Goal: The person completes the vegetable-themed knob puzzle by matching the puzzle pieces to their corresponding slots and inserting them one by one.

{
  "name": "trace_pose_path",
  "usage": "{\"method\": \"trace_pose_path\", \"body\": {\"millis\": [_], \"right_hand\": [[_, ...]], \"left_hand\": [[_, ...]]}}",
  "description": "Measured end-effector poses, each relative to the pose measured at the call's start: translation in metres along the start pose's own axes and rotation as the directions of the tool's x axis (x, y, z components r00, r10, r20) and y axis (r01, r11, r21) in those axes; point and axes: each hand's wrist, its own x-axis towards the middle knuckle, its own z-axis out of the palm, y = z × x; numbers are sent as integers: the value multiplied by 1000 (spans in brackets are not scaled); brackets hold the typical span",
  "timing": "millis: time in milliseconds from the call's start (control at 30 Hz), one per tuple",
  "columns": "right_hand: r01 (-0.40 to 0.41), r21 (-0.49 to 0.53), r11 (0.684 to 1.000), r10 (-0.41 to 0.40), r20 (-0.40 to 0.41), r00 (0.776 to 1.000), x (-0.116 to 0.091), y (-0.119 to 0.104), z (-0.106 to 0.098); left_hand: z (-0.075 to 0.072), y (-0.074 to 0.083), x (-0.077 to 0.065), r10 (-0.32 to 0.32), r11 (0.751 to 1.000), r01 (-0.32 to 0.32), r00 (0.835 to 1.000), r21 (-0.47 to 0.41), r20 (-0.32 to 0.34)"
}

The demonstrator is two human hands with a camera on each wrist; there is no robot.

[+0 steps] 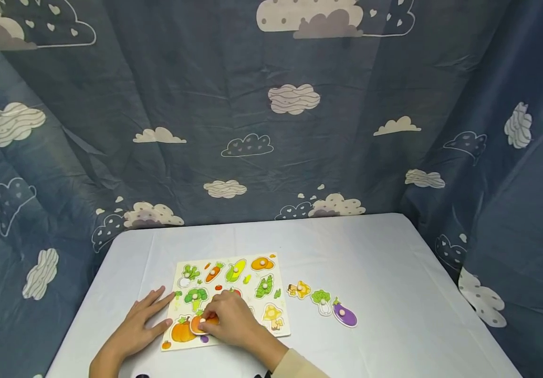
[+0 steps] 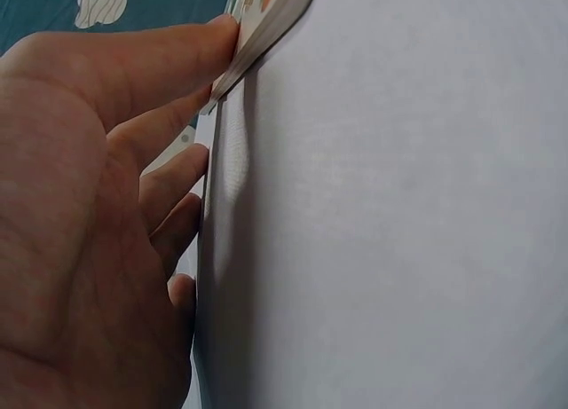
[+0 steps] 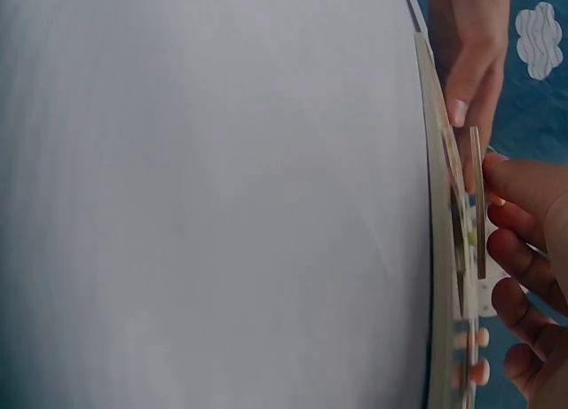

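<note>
Right hand (image 1: 233, 320) pinches pumpkin piece (image 1: 196, 325), likely light, stiff (knob (image 1: 202, 320) seems best hold). Left hand (image 1: 132, 328), fingers spread, touches board (image 1: 251, 295) under right.

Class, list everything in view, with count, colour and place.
Table: one, white, foreground.
Cloth: one visible expanse, blue, behind table.
Puzzle board: one, cream, on table.
Vegetable shapes: at least eight, multicoloured, on board.
Mushroom piece: one, yellow, right of board.
Leafy-vegetable piece: one, green-white, right of mushroom.
Eggplant piece: one, purple, rightmost.
Dark objects: at least two, black, bottom edge, cut off.
Orange piece: one, orange, over board's near-left part.
Sleeve: one, beige, bottom edge.
Left hand: one, bare, at board's left edge.
Right hand: one, bare, holding orange piece.
</note>
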Motion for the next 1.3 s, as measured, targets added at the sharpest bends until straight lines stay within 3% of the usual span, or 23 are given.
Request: {"method": "trace_pose_path", "body": {"millis": [633,1300], "right_hand": [[-56,-36,998,56,9,998,15,-23,16],[-110,-73,991,114,57,992,22,-39,23]], "left_hand": [[-5,2,0,9,999,-10,1000,-38,-20],[-3,2,0,16,1000,-16,999,-3,-32]]}}
